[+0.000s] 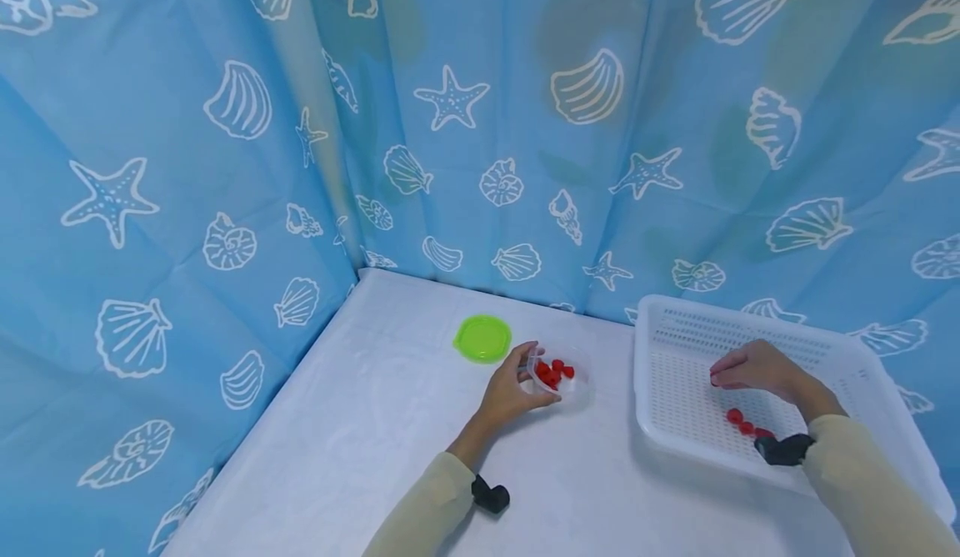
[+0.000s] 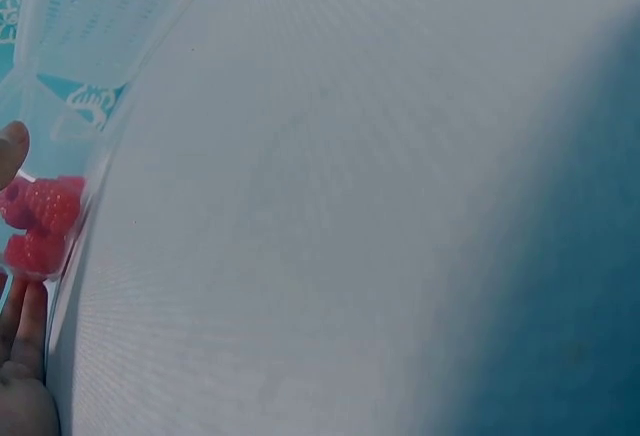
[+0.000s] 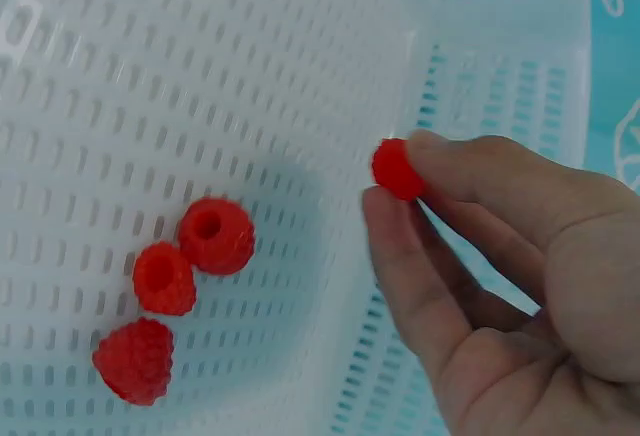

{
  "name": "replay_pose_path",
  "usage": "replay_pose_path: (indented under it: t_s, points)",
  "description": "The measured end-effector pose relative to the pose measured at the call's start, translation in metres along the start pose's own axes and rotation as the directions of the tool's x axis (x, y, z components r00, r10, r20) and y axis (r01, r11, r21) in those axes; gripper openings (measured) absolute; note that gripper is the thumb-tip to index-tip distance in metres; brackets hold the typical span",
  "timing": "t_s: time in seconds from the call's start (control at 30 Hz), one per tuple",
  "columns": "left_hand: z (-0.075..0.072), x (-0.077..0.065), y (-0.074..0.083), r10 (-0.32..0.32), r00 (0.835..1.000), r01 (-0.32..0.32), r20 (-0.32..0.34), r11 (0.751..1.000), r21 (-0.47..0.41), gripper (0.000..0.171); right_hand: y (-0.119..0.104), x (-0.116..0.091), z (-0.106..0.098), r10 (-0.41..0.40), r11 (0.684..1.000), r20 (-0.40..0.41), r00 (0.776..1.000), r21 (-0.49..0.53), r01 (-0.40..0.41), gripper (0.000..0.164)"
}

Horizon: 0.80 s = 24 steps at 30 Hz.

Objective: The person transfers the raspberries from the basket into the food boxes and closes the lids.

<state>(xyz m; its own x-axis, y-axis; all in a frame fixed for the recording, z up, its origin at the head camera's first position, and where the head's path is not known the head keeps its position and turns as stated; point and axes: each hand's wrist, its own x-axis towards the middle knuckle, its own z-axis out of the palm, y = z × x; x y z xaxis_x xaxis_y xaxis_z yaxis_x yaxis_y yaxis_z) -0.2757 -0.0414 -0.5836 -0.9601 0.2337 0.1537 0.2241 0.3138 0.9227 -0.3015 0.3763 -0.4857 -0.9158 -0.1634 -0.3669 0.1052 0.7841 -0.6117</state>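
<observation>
My right hand [image 1: 761, 369] is over the white basket, pinching a raspberry [image 3: 397, 168] between thumb and fingertips. Below it, several loose raspberries [image 3: 217, 236] lie on the basket's perforated floor. My left hand [image 1: 510, 390] grips a small clear plastic container [image 1: 579, 386] by its left side, thumb at the near edge and fingers at the far edge. Inside that container sits a cluster of raspberries [image 1: 553, 373]. The left wrist view catches only the thumb and some fingers around the container, at its left edge.
The white perforated basket [image 1: 643, 373] stands at the right of the white-covered table [image 1: 360, 424]. A bright green lid [image 1: 483, 338] lies flat just behind and left of the container. Blue curtains [image 1: 487, 148] with shell and starfish prints close off the back and left.
</observation>
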Motion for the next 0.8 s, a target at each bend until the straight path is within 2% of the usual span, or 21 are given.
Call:
replay_pose_path:
  t_s: [0.23,0.53,0.8]
  points:
    - [0.000,-0.001,-0.003,-0.013,1.000,0.014,-0.017,1.000,0.014,0.092,-0.021,-0.008,0.001,-0.117,0.993,-0.058,0.991,-0.026,0.115,0.040]
    - [0.001,-0.002,-0.003,-0.023,1.000,0.023,-0.012,1.000,0.018,0.092,-0.043,-0.019,0.002,-0.161,0.987,-0.130,0.978,0.003,0.162,0.046]
    - [0.004,0.000,-0.001,-0.008,1.000,0.009,-0.014,1.000,0.015,0.091,-0.079,-0.025,0.004,-0.158,0.984,-0.173,0.972,0.049,0.168,0.051]
